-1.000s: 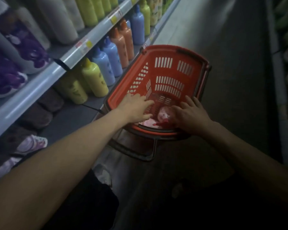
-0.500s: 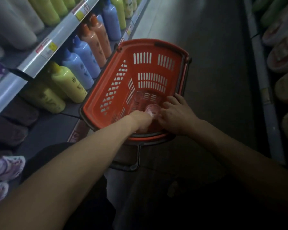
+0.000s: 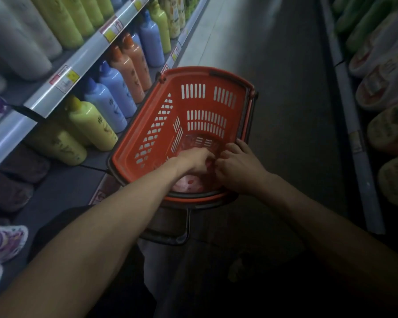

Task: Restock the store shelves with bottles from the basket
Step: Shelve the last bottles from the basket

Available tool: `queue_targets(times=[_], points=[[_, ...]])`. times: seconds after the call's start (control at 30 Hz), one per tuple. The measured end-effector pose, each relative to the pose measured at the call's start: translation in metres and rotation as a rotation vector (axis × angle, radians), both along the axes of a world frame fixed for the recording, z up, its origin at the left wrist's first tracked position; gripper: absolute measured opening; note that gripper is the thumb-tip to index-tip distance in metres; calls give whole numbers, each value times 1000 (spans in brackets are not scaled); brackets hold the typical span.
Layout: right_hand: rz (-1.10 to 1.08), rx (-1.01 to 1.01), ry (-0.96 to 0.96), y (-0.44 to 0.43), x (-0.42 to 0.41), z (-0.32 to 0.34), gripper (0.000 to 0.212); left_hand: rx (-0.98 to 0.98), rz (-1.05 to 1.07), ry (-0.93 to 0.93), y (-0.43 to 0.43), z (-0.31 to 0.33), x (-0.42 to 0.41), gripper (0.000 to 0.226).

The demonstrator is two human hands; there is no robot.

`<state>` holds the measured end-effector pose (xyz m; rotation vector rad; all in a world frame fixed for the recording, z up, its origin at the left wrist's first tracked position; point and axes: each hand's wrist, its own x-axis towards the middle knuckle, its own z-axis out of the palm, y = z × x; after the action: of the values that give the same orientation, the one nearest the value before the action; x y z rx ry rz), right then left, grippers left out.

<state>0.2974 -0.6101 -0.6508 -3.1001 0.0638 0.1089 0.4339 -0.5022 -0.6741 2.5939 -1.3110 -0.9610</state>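
Head cam: both hands down in basket [image 3: 133, 143].
Left hand [image 3: 197, 160], right hand [image 3: 238, 169] curled together over pink bottle [image 3: 187, 182] at near end; I can't tell if either grips it.

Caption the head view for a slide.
Left hand and right hand reach into the red basket toward a pink bottle, beside shelved yellow bottles, blue bottles and orange bottles.

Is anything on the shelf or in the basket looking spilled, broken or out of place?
Nothing stands out. The yellow, blue and orange plastic bottles stand in tidy rows, and the red slotted plastic basket looks intact.
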Motion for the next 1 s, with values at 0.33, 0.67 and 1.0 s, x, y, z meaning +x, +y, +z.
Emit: queue_targets(times=[0.33, 0.67, 1.0], points=[[10, -74, 114, 7, 3, 10, 71, -288, 428, 263, 3, 49, 19, 34], [-286, 130, -35, 33, 26, 21, 89, -570, 949, 599, 21, 156, -5, 18], [-524, 848, -450, 84, 45, 40, 94, -816, 1043, 1024, 67, 200, -13, 58]])
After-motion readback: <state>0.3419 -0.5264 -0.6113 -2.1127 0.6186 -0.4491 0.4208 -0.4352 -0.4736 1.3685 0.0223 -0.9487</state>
